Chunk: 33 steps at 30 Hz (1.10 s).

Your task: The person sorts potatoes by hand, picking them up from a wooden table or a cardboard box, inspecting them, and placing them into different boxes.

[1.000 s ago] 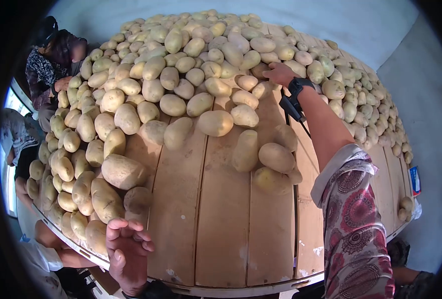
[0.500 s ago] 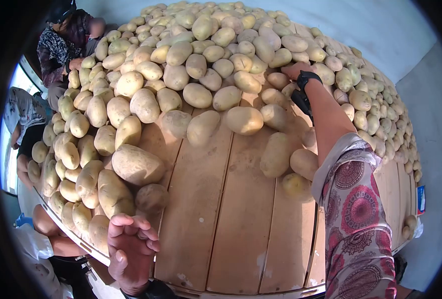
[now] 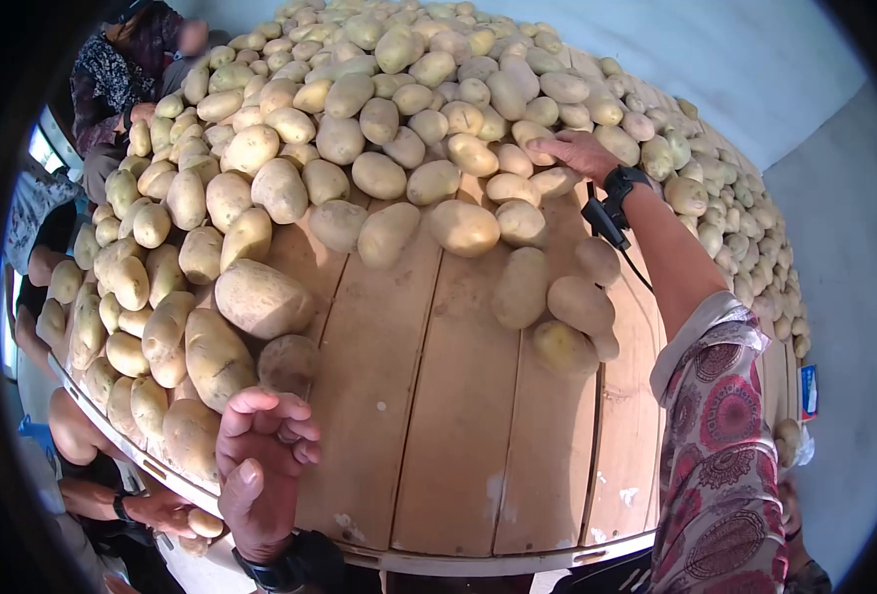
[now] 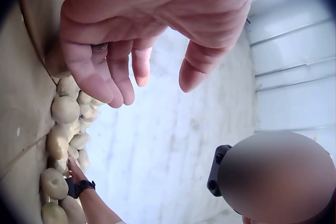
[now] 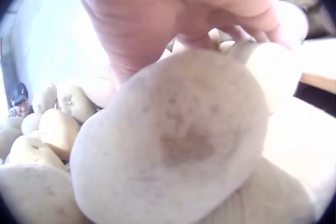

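My right hand [image 3: 582, 155] rests among the potatoes at the near edge of the big heap, fingertips against a potato [image 3: 531, 137]. In the right wrist view that hand [image 5: 184, 19] spreads above and behind a large pale potato [image 5: 173, 140] with a brown patch; its thumb points down at the left and its fingers reach right, partly hidden. My left hand [image 3: 265, 470] hovers near the table's front edge, palm turned up, fingers loosely bent and holding nothing. Close to it lies a brownish potato [image 3: 288, 364]. The left wrist view shows the same empty left hand [image 4: 157, 19].
Potatoes [image 3: 399, 129] spread across the back and left of the plank table [image 3: 448, 436]. Several lie in a small group [image 3: 564, 346] right of the middle. A person [image 3: 127, 79] sits at the far left; another person's hand [image 3: 161, 512] is near potatoes at lower left.
My right hand has drawn slightly toward me and its fingers now show over a potato. The left hand keeps its loose pose. The head view has shifted.
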Motion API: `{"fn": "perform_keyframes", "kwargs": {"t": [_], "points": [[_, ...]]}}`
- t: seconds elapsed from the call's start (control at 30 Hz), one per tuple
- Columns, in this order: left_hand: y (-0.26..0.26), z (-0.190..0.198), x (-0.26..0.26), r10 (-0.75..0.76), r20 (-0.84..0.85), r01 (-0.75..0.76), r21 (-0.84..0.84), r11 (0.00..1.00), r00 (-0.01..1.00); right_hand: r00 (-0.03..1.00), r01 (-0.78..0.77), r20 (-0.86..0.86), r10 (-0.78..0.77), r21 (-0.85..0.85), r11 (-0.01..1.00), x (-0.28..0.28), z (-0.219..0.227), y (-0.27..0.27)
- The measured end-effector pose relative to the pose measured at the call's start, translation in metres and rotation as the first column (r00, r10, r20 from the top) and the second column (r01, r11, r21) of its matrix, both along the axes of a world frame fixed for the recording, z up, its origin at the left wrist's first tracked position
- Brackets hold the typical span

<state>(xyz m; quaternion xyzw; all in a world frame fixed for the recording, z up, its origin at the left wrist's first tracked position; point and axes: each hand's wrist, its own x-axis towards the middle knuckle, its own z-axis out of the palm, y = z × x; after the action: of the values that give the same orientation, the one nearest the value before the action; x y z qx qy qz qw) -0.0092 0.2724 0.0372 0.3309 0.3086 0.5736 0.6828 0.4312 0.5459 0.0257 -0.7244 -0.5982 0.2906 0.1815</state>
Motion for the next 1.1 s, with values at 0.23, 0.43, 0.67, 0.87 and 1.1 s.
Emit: {"fn": "perform_keyframes", "kwargs": {"t": [0.23,0.43,0.67,0.87,1.1], "points": [[-0.019,0.006,0.006,-0.082,0.016,0.082,0.033,0.996,0.996,0.913,-0.32,-0.295,0.282,-0.089,0.943,-0.073,0.03,-0.077],[-0.044,0.014,0.027,-0.185,-0.172,0.177,-0.057,0.982,0.968,0.922,-0.388,-0.075,0.381,-0.221,0.895,-0.118,0.05,-0.12],[-0.065,0.011,0.041,-0.32,-0.34,0.32,-0.058,0.946,0.884,0.871,-0.455,0.054,0.488,-0.283,0.844,-0.152,0.086,-0.179],[-0.074,0.015,0.04,-0.199,-0.429,0.209,-0.023,0.978,0.881,0.736,-0.614,0.163,0.657,-0.246,0.75,-0.197,0.088,-0.22],[-0.073,-0.008,0.03,0.06,-0.702,0.244,0.324,0.914,0.709,0.799,-0.561,0.192,0.57,-0.1,0.821,-0.248,0.081,-0.312]]}}
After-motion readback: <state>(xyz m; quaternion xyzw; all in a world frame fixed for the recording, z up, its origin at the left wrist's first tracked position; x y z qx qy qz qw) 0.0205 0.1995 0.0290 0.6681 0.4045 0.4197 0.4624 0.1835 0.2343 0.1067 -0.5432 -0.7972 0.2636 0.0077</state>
